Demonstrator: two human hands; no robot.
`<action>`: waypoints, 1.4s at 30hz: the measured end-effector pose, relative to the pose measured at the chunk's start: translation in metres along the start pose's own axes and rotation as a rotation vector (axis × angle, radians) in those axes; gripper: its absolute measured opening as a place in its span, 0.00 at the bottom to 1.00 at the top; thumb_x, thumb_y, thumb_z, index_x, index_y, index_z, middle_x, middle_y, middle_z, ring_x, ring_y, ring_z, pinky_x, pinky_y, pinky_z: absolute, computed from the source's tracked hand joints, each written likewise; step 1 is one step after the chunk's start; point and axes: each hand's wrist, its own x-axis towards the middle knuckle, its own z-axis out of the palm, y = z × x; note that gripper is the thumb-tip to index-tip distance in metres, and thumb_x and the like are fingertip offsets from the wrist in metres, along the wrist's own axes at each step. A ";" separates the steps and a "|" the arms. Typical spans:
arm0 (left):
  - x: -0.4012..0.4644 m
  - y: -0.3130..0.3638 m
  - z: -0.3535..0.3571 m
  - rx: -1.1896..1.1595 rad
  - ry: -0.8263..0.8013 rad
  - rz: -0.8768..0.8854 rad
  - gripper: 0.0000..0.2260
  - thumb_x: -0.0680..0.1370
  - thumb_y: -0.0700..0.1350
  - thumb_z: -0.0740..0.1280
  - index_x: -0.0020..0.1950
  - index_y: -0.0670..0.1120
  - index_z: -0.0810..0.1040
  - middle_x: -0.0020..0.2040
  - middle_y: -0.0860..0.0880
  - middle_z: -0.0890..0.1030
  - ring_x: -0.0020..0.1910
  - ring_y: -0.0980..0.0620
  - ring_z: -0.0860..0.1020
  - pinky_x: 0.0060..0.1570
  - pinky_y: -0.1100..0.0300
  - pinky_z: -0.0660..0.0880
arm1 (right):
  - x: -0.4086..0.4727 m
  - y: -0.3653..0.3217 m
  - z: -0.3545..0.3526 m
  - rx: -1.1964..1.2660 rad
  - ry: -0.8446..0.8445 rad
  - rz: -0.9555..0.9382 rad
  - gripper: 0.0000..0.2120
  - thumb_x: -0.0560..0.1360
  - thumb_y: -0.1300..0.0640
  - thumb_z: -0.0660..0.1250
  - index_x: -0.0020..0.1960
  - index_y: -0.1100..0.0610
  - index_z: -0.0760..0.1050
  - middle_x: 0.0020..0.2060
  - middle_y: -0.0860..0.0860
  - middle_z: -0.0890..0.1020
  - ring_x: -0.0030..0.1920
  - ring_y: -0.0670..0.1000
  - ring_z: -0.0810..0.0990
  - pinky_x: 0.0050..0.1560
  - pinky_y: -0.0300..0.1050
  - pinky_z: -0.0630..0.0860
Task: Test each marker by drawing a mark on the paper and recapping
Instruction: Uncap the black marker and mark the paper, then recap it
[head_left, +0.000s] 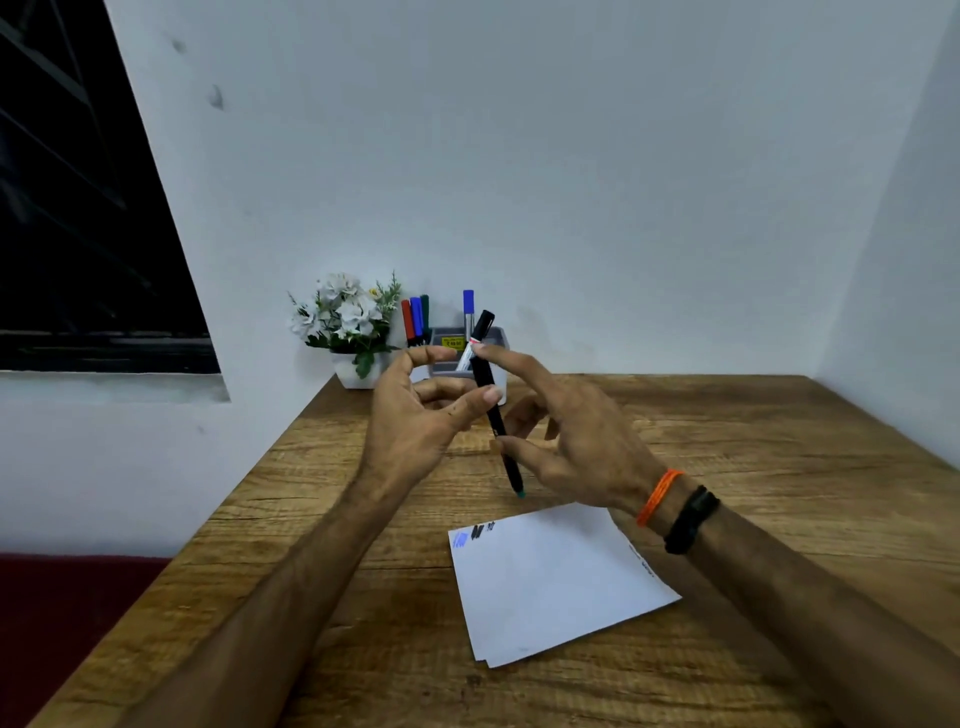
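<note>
Black marker (493, 410) pinched between both hands above the paper (561, 577)
Left hand (415, 415) and right hand (576, 441) grip it; likely recapping, then returning it.

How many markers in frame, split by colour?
Black: 2, held pen, capped marker in the holder
Blue: 2, and
Red: 1
Green: 1
Total: 6
</note>
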 end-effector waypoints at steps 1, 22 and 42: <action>0.002 -0.002 -0.001 0.009 -0.004 -0.005 0.31 0.62 0.49 0.76 0.61 0.44 0.71 0.37 0.50 0.85 0.40 0.54 0.85 0.39 0.62 0.80 | 0.001 0.002 0.000 0.024 0.009 0.008 0.41 0.71 0.52 0.73 0.77 0.38 0.55 0.36 0.39 0.83 0.39 0.38 0.82 0.42 0.39 0.80; 0.019 -0.086 -0.027 1.219 -0.387 -0.128 0.30 0.77 0.69 0.50 0.72 0.54 0.65 0.74 0.52 0.65 0.73 0.50 0.62 0.71 0.45 0.56 | 0.106 0.084 0.008 0.092 0.344 0.264 0.39 0.69 0.56 0.76 0.73 0.42 0.61 0.34 0.45 0.84 0.37 0.44 0.84 0.49 0.48 0.82; 0.019 -0.087 -0.027 1.208 -0.379 -0.139 0.28 0.77 0.68 0.52 0.71 0.54 0.66 0.74 0.52 0.65 0.73 0.50 0.61 0.71 0.46 0.55 | 0.121 0.108 0.045 -0.110 0.147 0.388 0.25 0.72 0.55 0.73 0.66 0.48 0.70 0.49 0.50 0.85 0.45 0.53 0.84 0.50 0.50 0.81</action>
